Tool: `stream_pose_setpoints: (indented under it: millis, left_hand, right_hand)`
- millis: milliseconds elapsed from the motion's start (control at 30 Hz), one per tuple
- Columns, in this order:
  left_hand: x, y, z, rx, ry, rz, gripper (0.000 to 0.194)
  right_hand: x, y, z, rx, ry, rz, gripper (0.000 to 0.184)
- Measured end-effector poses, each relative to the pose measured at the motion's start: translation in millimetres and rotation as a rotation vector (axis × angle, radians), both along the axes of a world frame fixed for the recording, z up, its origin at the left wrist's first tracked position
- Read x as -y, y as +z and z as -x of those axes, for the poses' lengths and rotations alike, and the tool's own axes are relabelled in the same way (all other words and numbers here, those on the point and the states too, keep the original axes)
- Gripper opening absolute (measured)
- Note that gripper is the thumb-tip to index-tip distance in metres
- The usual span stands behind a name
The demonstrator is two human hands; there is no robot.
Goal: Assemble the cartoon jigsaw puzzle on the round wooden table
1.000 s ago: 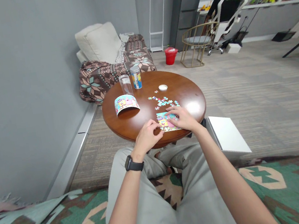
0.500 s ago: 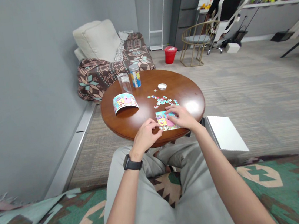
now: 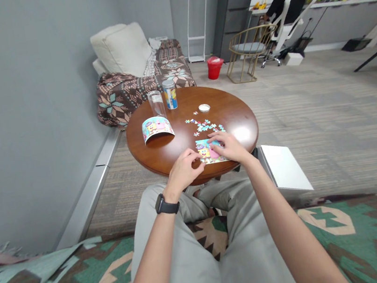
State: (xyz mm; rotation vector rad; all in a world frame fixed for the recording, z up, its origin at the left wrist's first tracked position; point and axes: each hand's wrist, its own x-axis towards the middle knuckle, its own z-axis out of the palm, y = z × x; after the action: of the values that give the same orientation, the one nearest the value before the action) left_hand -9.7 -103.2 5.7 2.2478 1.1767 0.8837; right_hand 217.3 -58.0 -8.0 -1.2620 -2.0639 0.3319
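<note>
A partly joined cartoon jigsaw [image 3: 206,149] lies near the front edge of a round wooden table [image 3: 175,146]. My left hand [image 3: 183,172] rests at the jigsaw's left edge with its fingers curled in, pinching at the border. My right hand [image 3: 229,146] lies on the jigsaw's right side, fingers bent and pressing down on the pieces. Several loose puzzle pieces [image 3: 205,127] are scattered just beyond the jigsaw.
A curved picture card [image 3: 157,128], a clear glass [image 3: 156,103], a printed can [image 3: 169,94] and a white lid [image 3: 204,108] stand on the table. A white box [image 3: 285,174] sits on the floor to the right. A person sits in a chair far back.
Both hands stay on the jigsaw with small finger shifts. The view has tilted slightly.
</note>
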Motion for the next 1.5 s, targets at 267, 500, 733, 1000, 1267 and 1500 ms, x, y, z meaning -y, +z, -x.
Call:
stream_pose_setpoints:
  millis: [267, 500, 733, 1000, 1267, 1500]
  left_hand:
    - [1, -0.8, -1, -0.065, -0.004, -0.082, 0.010]
    - [2, -0.1, 0, -0.067, -0.017, -0.052, 0.025]
    - [1, -0.4, 0, -0.070, -0.022, -0.069, 0.016]
    - [1, 0.5, 1, -0.060, -0.031, -0.051, 0.019]
    - [-1, 0.1, 2, -0.065, -0.037, -0.054, 0.018]
    - [6, 4.7, -5, -0.370, 0.096, -0.186, 0.060]
  right_hand:
    - [-2, -4.3, -1, -0.017, 0.014, -0.026, 0.022]
    - [-3, -4.8, -1, -0.068, 0.034, -0.042, 0.021]
    - [-4, -6.1, -4, -0.201, -0.224, -0.092, 0.024]
    - [-9, -10.2, -5, -0.253, -0.483, -0.036, 0.031]
    - [-11, -14.2, -3, -0.191, -0.435, 0.009, 0.032]
    - [-11, -11.5, 0, -0.197, -0.424, 0.000, 0.031]
